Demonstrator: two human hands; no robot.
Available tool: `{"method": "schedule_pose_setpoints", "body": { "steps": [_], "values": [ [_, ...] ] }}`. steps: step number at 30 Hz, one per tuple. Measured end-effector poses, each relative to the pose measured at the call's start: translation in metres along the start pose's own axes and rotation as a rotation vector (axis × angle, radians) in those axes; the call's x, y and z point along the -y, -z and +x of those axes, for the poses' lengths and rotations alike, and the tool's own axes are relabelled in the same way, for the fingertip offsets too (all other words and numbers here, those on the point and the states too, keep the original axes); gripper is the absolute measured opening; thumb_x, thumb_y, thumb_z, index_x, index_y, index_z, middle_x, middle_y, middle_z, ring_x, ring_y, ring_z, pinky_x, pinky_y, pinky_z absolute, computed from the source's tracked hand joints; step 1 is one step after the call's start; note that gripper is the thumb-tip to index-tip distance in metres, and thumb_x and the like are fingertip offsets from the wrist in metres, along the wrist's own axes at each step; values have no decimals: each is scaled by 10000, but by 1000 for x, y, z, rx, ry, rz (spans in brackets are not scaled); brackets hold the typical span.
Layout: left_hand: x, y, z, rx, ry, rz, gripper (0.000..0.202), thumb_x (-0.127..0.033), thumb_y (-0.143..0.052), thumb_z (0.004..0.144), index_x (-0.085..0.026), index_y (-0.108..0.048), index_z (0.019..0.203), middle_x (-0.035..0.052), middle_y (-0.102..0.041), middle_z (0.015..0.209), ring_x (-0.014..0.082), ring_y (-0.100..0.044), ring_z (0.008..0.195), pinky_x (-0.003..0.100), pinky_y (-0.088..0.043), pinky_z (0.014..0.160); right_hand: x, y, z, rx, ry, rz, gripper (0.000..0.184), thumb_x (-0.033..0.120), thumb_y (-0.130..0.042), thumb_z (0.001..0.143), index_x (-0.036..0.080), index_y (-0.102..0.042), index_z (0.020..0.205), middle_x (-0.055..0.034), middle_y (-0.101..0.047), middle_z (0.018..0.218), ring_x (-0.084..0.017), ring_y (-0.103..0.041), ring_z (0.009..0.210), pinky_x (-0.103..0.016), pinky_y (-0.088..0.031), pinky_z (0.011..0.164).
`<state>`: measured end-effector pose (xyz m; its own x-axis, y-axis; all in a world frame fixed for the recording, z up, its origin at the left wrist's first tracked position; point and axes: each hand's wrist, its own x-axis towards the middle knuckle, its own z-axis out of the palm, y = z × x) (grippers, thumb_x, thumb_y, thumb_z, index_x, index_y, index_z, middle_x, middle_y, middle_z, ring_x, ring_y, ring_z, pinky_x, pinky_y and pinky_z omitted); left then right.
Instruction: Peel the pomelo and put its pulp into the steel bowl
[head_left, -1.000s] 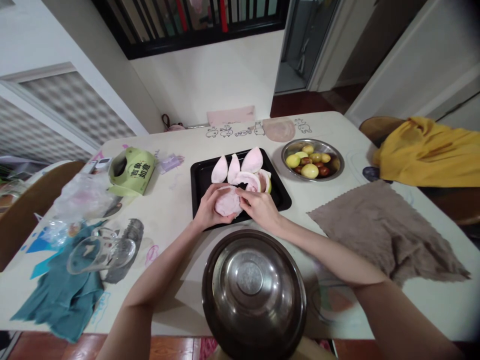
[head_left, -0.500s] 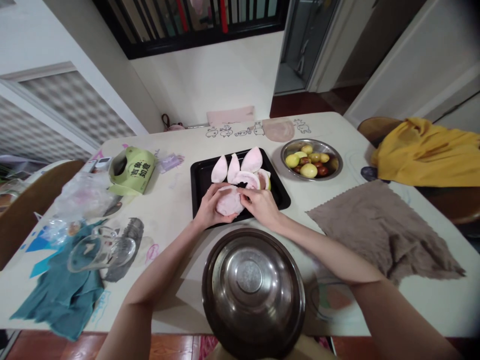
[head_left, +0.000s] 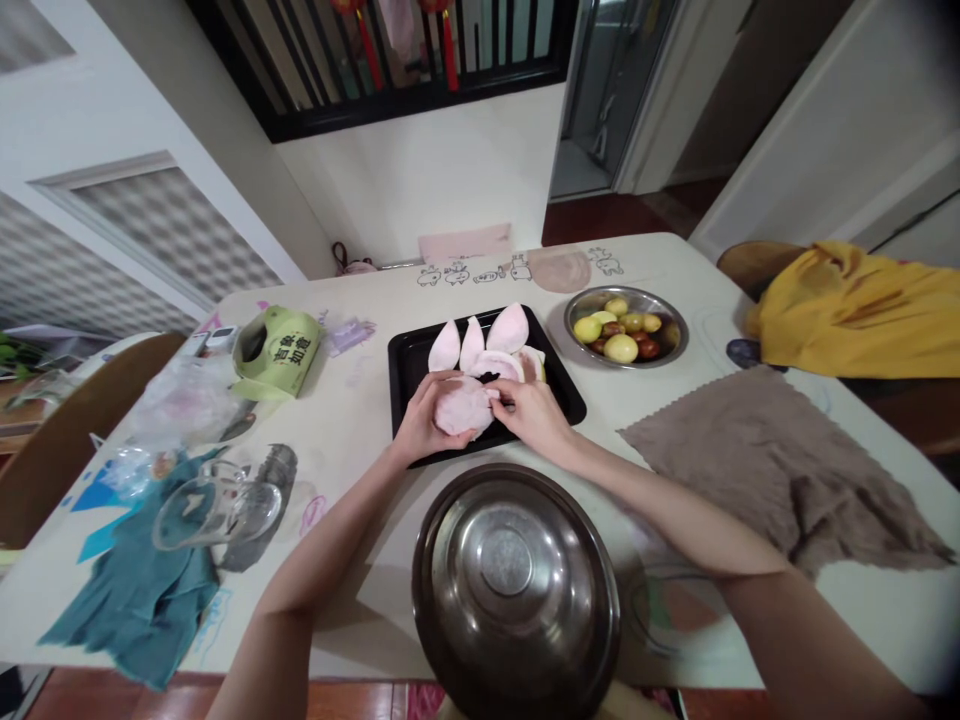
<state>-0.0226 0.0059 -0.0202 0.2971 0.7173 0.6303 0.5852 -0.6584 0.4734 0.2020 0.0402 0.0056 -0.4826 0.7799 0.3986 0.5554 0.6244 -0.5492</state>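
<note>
A peeled pomelo [head_left: 460, 406], pale pink and covered in pith, is held low over a black tray [head_left: 574, 405]. My left hand [head_left: 421, 422] wraps round its left side, thumb underneath. At its right edge my right hand [head_left: 534, 412] pinches what looks like a bit of pith, still touching the fruit. Behind the pomelo, several pieces of thick peel [head_left: 510, 328] lie in the tray, pale inner sides showing. One curved piece of peel [head_left: 501, 364] rests just beyond my fingers.
An upturned steel bowl [head_left: 517, 580] sits close in front of me. A steel dish [head_left: 682, 345] of fruit stands at the back right, near a brown cloth [head_left: 772, 460]. Leftward are a glass jug [head_left: 217, 505], a teal cloth [head_left: 142, 590] and a green carton [head_left: 281, 350].
My right fingertips have drawn slightly rightward along the pomelo's edge, pulling at pith. The left hand keeps its hold. The whole view has shifted a little.
</note>
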Motion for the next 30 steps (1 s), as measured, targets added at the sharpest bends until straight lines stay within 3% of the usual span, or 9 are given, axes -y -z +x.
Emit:
{"method": "schedule_pose_setpoints", "body": {
  "steps": [3,6,11,15,21,30],
  "values": [
    [-10,5,4,45,22,75,662,-459,-837,746,-219,-512,1270,147,-638,1295,312,-637,1218,488,-544,1041,-2,-9,-2,-33,25,-101,231,114,-652,874,248,-781,1010,25,-772,697,-214,-748,688,-547,-398,1203],
    [-22,8,5,61,85,168,728,-500,-855,744,-230,-495,1317,127,-647,1278,308,-642,1176,476,-552,1019,-3,-13,-4,-60,82,-165,257,99,-623,904,239,-761,1068,0,-806,811,-217,-769,738,-541,-456,1166],
    [-27,-2,-1,63,204,201,890,-547,-852,742,-233,-415,1450,136,-618,1332,339,-623,1228,496,-555,1034,10,-10,-14,-60,361,-202,340,68,-511,983,177,-728,1220,-111,-774,1214,-231,-751,1115,-378,-578,1069],
    [-21,-13,-7,52,239,140,876,-470,-867,721,-230,-436,1445,141,-611,1347,350,-617,1253,517,-547,1066,21,-2,-18,-15,514,-240,375,56,-493,991,132,-704,1292,-152,-735,1295,-255,-664,1291,-382,-559,1118],
    [-23,-20,-8,31,208,107,841,-374,-854,705,-216,-456,1429,152,-586,1391,346,-577,1309,536,-509,1135,20,5,-17,73,454,-315,466,12,-548,925,83,-635,1377,-208,-626,1441,-301,-600,1368,-420,-561,1118],
    [-25,-22,-6,20,167,144,829,-401,-857,722,-214,-465,1428,154,-593,1375,336,-585,1301,526,-523,1129,10,4,-12,34,406,-188,346,73,-555,972,143,-707,1275,-156,-701,1347,-259,-674,1277,-399,-588,1072]
  ]
}}
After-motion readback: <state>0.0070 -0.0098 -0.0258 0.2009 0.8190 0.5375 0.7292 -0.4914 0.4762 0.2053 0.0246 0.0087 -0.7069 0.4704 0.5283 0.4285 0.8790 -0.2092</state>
